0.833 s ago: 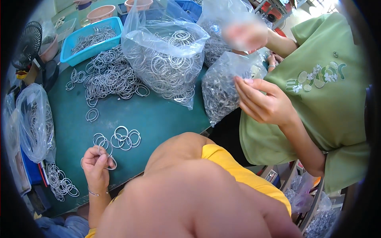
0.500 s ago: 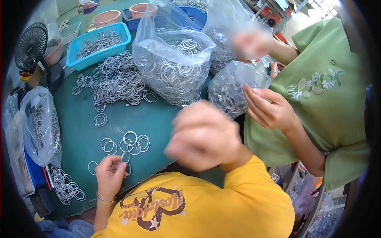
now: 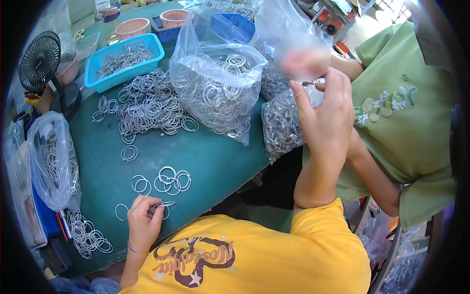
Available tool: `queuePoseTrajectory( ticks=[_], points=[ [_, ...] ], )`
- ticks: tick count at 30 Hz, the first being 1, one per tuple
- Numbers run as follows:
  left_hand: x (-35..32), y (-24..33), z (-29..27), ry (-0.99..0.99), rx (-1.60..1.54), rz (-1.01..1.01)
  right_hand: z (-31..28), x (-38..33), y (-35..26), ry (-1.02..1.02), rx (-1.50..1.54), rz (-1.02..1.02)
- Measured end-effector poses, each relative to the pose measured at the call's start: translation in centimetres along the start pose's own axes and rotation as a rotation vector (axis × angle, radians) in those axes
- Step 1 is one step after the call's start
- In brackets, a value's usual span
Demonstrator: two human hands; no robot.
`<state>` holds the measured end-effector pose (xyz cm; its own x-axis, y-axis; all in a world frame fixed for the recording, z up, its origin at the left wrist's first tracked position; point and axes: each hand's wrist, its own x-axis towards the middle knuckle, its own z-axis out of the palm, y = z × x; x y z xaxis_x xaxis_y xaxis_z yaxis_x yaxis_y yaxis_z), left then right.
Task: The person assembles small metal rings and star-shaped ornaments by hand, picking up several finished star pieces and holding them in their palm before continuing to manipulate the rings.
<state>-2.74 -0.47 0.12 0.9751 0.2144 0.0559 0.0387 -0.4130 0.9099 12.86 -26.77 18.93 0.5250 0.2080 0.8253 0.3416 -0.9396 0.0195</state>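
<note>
My left hand is low over the green table, its thumb and fingers pinching a thin metal ring seen nearly edge-on. Beside it lie several loose rings, some overlapping. My right hand is raised at the right, thumb and fingers apart in a curve. Between its fingertips shows a small dark metal piece; whether my hand touches it I cannot tell. A co-worker in a green shirt stands there, a forearm passing behind my right hand, which hides most of that person's hand.
A large heap of rings lies farther back, beside a clear bag of rings and a blue basket. Bags of small metal parts stand by the table's right edge. A black fan and another ring bag are at left.
My right hand has swung from above the table's front edge up and right, to the co-worker's hand. My left hand keeps its place; the ring in it has turned edge-on.
</note>
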Motion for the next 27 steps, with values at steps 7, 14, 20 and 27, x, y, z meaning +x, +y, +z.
queuePoseTrajectory(
  ticks=[7,14,20,27],
  points=[
    [-0.1,-0.1,0.0,-0.002,-0.009,0.003,1.4,-0.5,0.9,-0.153,0.280,0.172],
    [0.1,-0.6,0.2,0.001,0.007,0.050,3.9,-1.2,1.2,0.002,0.422,0.146],
    [-0.3,-0.4,0.5,0.016,-0.059,-0.043,4.3,-2.0,1.1,0.213,0.426,-0.167],
    [0.1,-0.1,0.6,0.043,0.008,0.095,6.2,-8.5,-2.4,-0.188,0.915,-0.159]
  ],
)
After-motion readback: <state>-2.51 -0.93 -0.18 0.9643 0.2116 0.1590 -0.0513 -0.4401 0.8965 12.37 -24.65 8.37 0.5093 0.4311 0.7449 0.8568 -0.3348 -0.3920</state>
